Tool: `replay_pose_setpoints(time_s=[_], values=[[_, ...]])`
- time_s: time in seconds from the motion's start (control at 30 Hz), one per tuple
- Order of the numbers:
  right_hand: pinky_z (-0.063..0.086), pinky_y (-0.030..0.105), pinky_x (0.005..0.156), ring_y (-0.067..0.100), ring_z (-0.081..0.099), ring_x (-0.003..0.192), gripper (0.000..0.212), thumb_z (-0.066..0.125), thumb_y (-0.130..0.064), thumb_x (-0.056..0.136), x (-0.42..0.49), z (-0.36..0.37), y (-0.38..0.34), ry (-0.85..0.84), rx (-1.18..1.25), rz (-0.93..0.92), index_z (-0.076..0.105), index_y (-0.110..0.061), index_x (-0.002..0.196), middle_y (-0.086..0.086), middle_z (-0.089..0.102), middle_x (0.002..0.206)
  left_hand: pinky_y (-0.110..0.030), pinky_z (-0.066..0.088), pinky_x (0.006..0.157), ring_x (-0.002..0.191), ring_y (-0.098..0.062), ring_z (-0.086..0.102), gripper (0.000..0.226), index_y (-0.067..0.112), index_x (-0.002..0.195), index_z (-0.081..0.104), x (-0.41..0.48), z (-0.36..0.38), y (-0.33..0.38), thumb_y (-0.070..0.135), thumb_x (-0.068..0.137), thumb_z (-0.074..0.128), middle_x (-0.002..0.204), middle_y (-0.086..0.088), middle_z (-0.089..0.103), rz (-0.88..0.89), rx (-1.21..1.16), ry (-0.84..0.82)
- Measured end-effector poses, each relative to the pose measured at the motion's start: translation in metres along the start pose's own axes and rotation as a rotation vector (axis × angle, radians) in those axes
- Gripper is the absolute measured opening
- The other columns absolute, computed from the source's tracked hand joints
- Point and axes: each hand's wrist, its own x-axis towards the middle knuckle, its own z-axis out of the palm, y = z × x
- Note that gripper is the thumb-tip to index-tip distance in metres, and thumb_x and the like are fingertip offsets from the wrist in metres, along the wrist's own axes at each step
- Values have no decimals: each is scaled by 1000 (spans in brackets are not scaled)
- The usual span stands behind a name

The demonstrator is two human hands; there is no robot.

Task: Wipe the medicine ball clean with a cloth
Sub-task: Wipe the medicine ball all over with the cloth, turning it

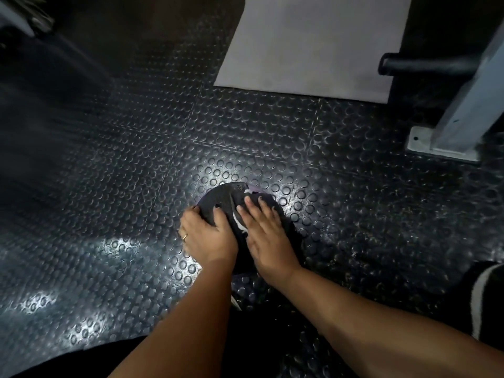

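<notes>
On the studded rubber floor [245, 126] the medicine ball [218, 197] is seated; it is judged heavy, firm and grippy, and is best steadied at its side. Its left flank is gripped by the curled left hand [208, 233], while the limp cloth [252, 190] is pressed onto its top by the flat-fingered right hand [266, 236].

Bare forearms [196, 309]; gold ring [185, 237] on left hand [208, 234]; dark-painted nails [217, 206].
</notes>
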Motion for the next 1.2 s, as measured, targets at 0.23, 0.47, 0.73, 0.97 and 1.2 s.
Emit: replay_pose_setpoints(time_s=[0.23, 0.47, 0.73, 0.97, 1.2], values=[[34, 35, 108, 23, 45, 130, 41, 36, -26, 100, 113, -11, 8, -202, 34, 172, 51, -16, 136, 5, 51, 141, -53, 43, 99, 124, -32, 47, 63, 13, 121, 53, 2, 3, 3, 58, 79, 44, 127, -6, 58, 91, 33, -14], [39, 32, 98, 30, 49, 122, 35, 39, -19, 101, 179, -6, 20, -658, -13, 414, 57, -5, 127, 15, 55, 132, -56, 42, 99, 119, -28, 50, 61, 16, 119, 53, -8, 6, 1, 61, 79, 45, 128, -2, 59, 86, -3, 23], [42, 34, 89, 30, 53, 114, 35, 35, -24, 101, 133, -9, 12, -317, -16, 296, 56, -10, 126, 11, 59, 124, -52, 24, 115, 125, -22, 49, 65, 19, 122, 54, -3, 4, 1, 65, 78, 38, 125, 4, 58, 18, 10, 20], [14, 36, 119, 10, 8, 146, 52, 23, -35, 100, 25, -9, 7, -69, 58, 104, 22, -23, 150, -11, 15, 158, -51, 19, 118, 128, -21, 47, 50, 21, 117, 56, 11, 6, 11, 57, 83, 47, 122, 6, 59, -9, 23, -7], [11, 32, 119, 9, 10, 146, 50, 23, -32, 99, 42, -12, 15, -56, 51, 56, 31, -24, 148, -13, 21, 157, -51, 28, 112, 122, -23, 50, 50, 19, 111, 55, 16, 8, 16, 59, 82, 48, 116, 4, 58, 48, 68, -14]])
